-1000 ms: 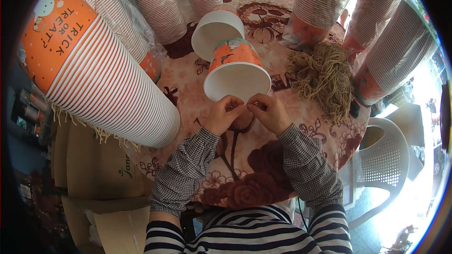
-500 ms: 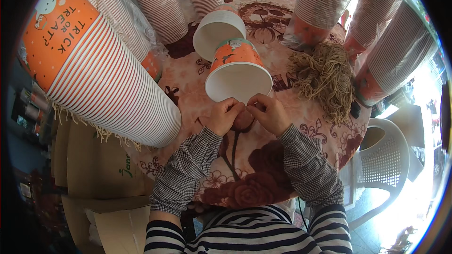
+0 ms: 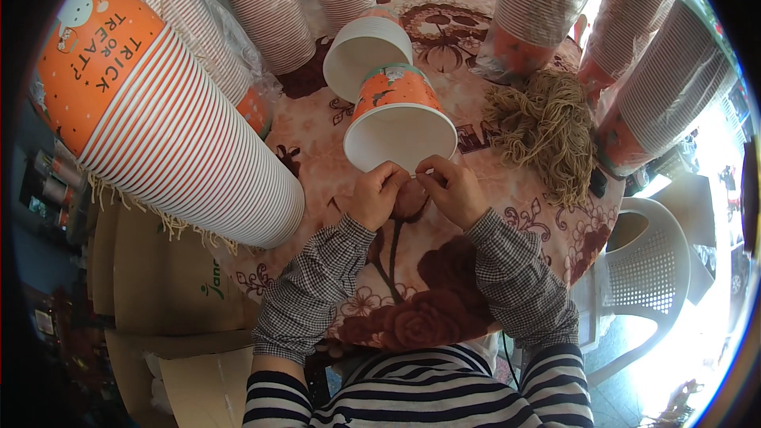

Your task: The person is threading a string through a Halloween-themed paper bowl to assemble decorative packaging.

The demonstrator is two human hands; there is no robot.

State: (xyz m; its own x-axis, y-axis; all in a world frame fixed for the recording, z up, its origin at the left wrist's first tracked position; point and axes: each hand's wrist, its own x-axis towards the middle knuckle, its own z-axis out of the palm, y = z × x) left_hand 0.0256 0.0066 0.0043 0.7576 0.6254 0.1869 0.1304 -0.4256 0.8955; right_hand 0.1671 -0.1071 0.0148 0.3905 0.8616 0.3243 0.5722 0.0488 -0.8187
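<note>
An orange paper bucket [image 3: 400, 133] with a white inside lies on its side, its open mouth toward me. At the near edge of its rim, my left hand [image 3: 376, 196] and my right hand [image 3: 454, 192] meet, thumbs and forefingers pinched together. Whatever is between the fingertips is too small to make out. Behind it, touching or nearly so, a second bucket or short nest of buckets [image 3: 361, 55] is also tipped over. To the right of these lies a loose heap of tan twine [image 3: 547, 139].
A tall leaning stack of orange-and-white buckets [image 3: 190, 139] stands close on my left. More stacks, some in clear plastic [image 3: 543, 12], ring the far side of the round table with its floral cloth [image 3: 444, 269]. Cardboard boxes [image 3: 174, 269] sit lower left, a white chair [image 3: 654, 269] right.
Both hands have shifted very slightly up, still pinched at the bucket's near rim. The bucket and the one behind it have moved a touch to the left.
</note>
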